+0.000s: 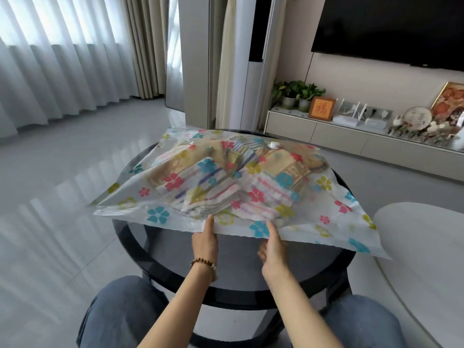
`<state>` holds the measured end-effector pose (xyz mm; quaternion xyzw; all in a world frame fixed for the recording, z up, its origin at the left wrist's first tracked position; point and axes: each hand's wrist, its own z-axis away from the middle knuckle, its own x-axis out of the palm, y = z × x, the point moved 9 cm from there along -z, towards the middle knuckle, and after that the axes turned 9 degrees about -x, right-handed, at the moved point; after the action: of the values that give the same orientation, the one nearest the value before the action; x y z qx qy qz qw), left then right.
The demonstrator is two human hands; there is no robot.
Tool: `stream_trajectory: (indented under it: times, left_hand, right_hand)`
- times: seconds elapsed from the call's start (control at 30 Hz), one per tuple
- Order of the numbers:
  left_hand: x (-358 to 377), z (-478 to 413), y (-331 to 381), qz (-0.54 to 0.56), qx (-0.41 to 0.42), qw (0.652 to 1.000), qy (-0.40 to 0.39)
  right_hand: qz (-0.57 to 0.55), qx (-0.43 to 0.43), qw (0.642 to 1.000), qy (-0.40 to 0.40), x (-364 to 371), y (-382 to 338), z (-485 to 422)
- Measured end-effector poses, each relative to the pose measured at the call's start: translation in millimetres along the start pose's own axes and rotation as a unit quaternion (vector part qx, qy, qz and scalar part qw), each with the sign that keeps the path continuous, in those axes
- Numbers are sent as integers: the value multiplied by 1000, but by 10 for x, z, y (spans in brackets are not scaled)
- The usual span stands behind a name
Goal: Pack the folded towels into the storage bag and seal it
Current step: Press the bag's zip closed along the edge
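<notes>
A clear storage bag (pixel 324 222) printed with coloured flowers lies across a round dark glass table (pixel 241 277). Several folded striped and tan towels (pixel 213 187) show through it, filling its middle. A white valve cap (pixel 274 145) sits on the bag's far side. My left hand (pixel 204 241) pinches the bag's near edge, thumb on top. My right hand (pixel 272 247) pinches the same edge a little to the right, fingers underneath. The near edge is lifted slightly off the table.
A white rounded seat (pixel 421 259) stands right of the table. A low TV cabinet (pixel 351 136) with plants, frames and ornaments runs along the back right wall. Curtains hang at the left. My knees in jeans are under the table's near side.
</notes>
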<state>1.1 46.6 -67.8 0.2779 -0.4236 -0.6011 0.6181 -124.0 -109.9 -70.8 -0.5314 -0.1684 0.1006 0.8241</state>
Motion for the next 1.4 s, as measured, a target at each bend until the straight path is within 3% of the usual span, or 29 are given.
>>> stream_trajectory:
  times: [0.1, 0.2, 0.3, 0.43, 0.6, 0.67, 0.77, 0.83, 0.93, 1.13, 1.3, 1.4]
  left_hand:
    - [-37, 23, 21, -10, 12, 1000, 5]
    - [-157, 2, 57, -30, 21, 999, 22]
    - [-330, -56, 149, -16, 17, 999, 46]
    - [-678, -119, 303, 46, 30, 995, 85]
    - [-819, -117, 287, 40, 20, 994, 103]
    - [-823, -95, 285, 33, 24, 994, 103]
    - [-862, -93, 326, 2, 43, 995, 94]
    - [-905, -86, 396, -8, 68, 994, 86]
    - [-960, -96, 451, -8, 97, 992, 82]
    - [-1322, -135, 684, 61, 128, 986, 90]
    - [-1367, -91, 680, 96, 129, 982, 95]
    - [-1373, -86, 659, 88, 129, 984, 90]
  right_hand:
    - [27, 16, 992, -124, 569, 219, 308]
    - [16, -53, 987, -152, 795, 174, 393]
    - [16, -107, 984, -144, 728, 15, 313]
    - [47, -68, 991, -101, 496, -1, 74]
    - [-37, -44, 998, 23, 457, 179, 161]
    - [-45, -30, 998, -24, 759, 335, 380]
    - [-16, -28, 982, -184, 1358, 483, 727]
    - [4, -54, 972, -228, 1538, 470, 832]
    - [30, -87, 967, -236, 1540, 420, 792]
    - [28, -73, 975, -206, 1426, 414, 594]
    - [-55, -8, 991, -119, 1474, 650, 737]
    - [-49, -1, 981, -189, 1847, 805, 1085]
